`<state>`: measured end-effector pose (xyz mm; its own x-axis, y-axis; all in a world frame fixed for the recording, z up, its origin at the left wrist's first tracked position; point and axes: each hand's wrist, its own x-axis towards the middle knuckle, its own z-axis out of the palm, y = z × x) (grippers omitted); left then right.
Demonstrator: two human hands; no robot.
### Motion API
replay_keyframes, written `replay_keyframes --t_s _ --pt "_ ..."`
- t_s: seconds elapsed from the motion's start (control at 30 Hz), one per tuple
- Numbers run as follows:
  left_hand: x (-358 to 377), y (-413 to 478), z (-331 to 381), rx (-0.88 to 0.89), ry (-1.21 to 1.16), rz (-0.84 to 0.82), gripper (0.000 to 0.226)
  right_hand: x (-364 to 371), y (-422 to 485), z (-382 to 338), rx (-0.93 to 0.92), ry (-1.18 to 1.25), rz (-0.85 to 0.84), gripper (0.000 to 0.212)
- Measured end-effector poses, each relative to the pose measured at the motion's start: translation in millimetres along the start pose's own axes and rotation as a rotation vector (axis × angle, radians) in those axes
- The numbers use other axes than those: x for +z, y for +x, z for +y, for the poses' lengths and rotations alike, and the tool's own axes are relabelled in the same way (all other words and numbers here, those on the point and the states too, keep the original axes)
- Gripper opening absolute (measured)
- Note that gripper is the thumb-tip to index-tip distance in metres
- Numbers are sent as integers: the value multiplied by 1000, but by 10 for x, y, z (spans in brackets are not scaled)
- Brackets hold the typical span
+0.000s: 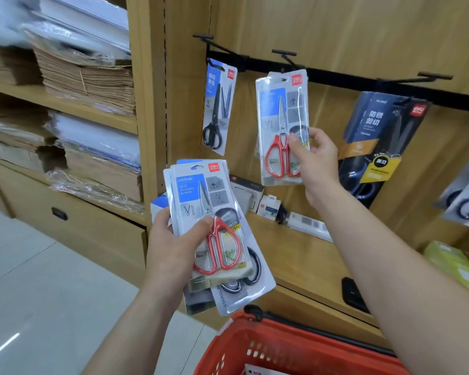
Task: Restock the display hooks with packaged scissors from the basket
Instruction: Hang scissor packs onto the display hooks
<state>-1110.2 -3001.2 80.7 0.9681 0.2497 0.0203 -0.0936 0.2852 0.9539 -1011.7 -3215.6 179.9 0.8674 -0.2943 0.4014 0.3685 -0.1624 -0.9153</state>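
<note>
Left hand (173, 247) low and near, thumb across the front and fingers curled behind a fanned stack of blister packs (198, 196). Right hand (316, 155) raised on an outstretched forearm, thumb and fingertips pinching the lower part of a single pack (280, 123).

Nearest on my feed: red plastic basket (282, 350), perforated wall, black hinge at the rim.

Stack: glossy clear shells over white-and-blue cards. The top one holds red loop-handled scissors with steel blades (black oval handles show on a pack beneath).

Single pack: same red-handled kind, upright, its top just under the middle hook (283, 53). I cannot tell whether the hang hole is over the wire.

Hooks: thin black wire with flat T-ends, on a black rail (336, 75) across a pale wood-grain panel. Left hook carries a black-handled pack (218, 109); right hook a dark card pack (377, 142).

Farther left: shelves of brown paper stacks (87, 82).
</note>
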Motion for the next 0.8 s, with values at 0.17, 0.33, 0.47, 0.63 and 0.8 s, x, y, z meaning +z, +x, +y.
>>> replay_keyframes --t_s 0.17,0.33,0.47,0.63,0.8 --pt "7 32 -1 -5 -6 15 30 8 1 14 -22 44 15 7" --pt "8 50 -8 -8 -6 19 32 81 116 -14 -16 15 44 6" --pt "5 48 -13 -6 -2 18 34 116 233 20 51 -27 88 11" --pt "-8 54 -27 -14 -8 16 33 93 246 122 218 -146 69 65" --pt "14 56 -69 -13 -19 5 33 11 -665 289 239 -219 -142 27"
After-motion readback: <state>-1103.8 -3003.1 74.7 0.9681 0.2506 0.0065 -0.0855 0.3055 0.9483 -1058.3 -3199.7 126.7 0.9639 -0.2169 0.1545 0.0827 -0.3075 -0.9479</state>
